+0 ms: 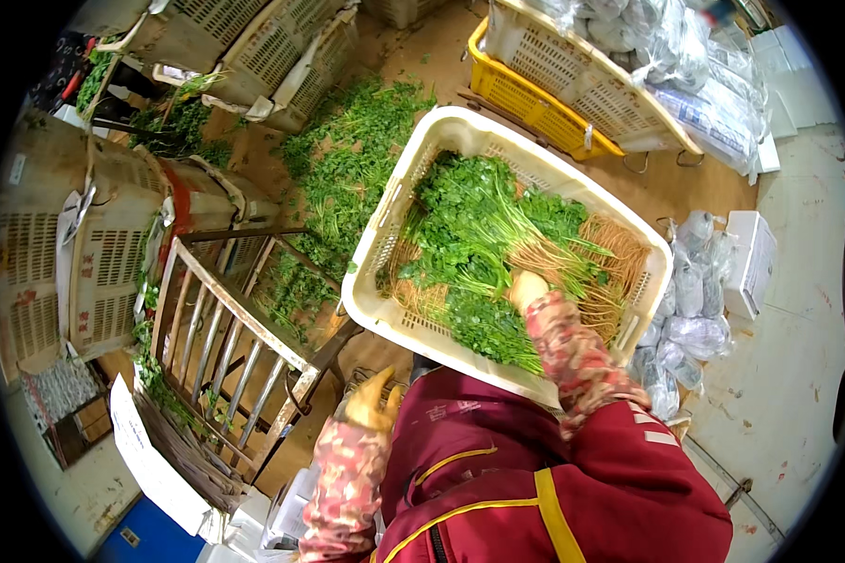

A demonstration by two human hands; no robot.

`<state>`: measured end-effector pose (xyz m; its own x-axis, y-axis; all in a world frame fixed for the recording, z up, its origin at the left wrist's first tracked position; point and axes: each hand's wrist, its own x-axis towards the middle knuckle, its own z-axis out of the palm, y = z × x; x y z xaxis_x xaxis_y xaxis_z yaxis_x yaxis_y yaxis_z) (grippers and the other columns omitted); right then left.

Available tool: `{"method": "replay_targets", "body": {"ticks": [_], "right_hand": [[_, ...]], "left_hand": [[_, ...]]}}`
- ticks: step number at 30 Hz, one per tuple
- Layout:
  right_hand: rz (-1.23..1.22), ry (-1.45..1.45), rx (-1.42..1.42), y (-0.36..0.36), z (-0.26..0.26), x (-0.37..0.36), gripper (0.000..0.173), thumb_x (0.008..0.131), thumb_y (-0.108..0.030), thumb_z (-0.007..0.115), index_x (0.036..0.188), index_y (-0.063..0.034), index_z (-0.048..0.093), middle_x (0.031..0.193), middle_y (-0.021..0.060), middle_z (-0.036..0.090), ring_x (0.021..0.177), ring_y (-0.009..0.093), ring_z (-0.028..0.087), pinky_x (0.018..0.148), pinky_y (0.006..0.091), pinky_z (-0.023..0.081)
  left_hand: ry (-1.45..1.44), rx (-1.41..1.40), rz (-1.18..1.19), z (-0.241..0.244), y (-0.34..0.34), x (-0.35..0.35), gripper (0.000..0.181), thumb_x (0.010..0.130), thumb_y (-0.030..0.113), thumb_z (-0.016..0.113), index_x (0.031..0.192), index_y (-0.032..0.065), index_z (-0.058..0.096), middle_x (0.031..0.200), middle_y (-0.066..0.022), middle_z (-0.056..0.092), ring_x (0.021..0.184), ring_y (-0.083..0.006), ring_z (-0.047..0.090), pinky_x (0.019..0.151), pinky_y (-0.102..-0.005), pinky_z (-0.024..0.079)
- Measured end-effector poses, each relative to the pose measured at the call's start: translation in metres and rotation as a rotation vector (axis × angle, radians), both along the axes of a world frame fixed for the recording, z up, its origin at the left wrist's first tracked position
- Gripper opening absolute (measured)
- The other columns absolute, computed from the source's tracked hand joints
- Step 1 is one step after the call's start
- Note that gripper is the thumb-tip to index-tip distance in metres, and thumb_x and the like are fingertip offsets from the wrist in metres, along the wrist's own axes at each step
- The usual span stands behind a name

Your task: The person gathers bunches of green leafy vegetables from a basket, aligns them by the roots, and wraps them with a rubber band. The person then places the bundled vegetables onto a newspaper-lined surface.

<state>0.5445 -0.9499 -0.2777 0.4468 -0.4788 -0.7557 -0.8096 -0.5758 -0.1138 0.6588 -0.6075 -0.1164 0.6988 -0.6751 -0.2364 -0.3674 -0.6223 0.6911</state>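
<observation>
A white plastic crate [387, 236] stands before me, tilted in the view, with leafy green herbs [465, 211] and their pale stems and brown roots [616, 267] inside. My right hand [528, 290] reaches over the near rim into the crate and rests at the stem ends of a bunch; its fingers are partly hidden among the stems, so its hold is unclear. My left hand [374, 402] is outside the crate, near its lower left corner, with fingers apart and nothing in them. Patterned sleeves cover both forearms.
Loose greens [355, 151] lie on the floor beyond the crate. A rusty metal rack [243, 317] stands at left, near stacked dirty crates [113, 260]. A yellow crate [528, 98] is at upper right; filled plastic bags [697, 274] and a white foam box [750, 264] are at right.
</observation>
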Motion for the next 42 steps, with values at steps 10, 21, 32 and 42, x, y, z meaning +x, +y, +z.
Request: {"method": "replay_targets", "body": {"ticks": [10,21,32,42], "right_hand": [[-0.563,-0.104,0.667,-0.034,-0.017,-0.013,0.054,0.092,-0.021,0.055,0.131,0.0140,0.039,0.080,0.0188,0.069,0.069,0.025,0.069,0.060,0.0318,0.053],[-0.299,-0.450,0.244,-0.012,0.022,-0.007,0.041,0.091,-0.042,0.052,0.099,-0.0035,0.063,0.078,0.0219,0.064,0.076,0.040,0.062,0.067,0.0457,0.050],[-0.203,-0.506,-0.279,0.027,0.008,-0.026,0.029,0.095,-0.034,0.047,0.086,-0.0077,0.055,0.068,0.0153,0.063,0.061,0.036,0.061,0.054,0.0443,0.048],[-0.776,-0.450,0.775,-0.030,0.053,-0.006,0.033,0.090,-0.027,0.062,0.116,-0.0063,0.060,0.087,0.0057,0.067,0.070,0.014,0.061,0.061,0.0298,0.050]], "left_hand": [[0.316,0.429,-0.414,-0.154,-0.211,-0.013,0.059,0.090,0.037,0.058,0.134,0.0004,0.043,0.132,-0.0197,0.050,0.123,-0.0324,0.048,0.102,-0.0407,0.041],[1.167,0.007,0.300,-0.203,-0.221,-0.012,0.022,0.087,0.022,0.070,0.073,0.0078,0.061,0.057,-0.0020,0.058,0.043,-0.0109,0.045,0.042,-0.0250,0.036],[1.075,0.061,0.202,-0.234,-0.235,-0.043,0.032,0.087,0.025,0.068,0.107,0.0022,0.059,0.088,-0.0055,0.064,0.069,-0.0170,0.058,0.063,-0.0258,0.047],[0.142,0.184,-0.987,-0.179,-0.285,0.023,0.070,0.082,0.014,0.051,0.146,0.0076,0.024,0.096,-0.0129,0.067,0.076,-0.0287,0.066,0.078,-0.0393,0.053]]}}
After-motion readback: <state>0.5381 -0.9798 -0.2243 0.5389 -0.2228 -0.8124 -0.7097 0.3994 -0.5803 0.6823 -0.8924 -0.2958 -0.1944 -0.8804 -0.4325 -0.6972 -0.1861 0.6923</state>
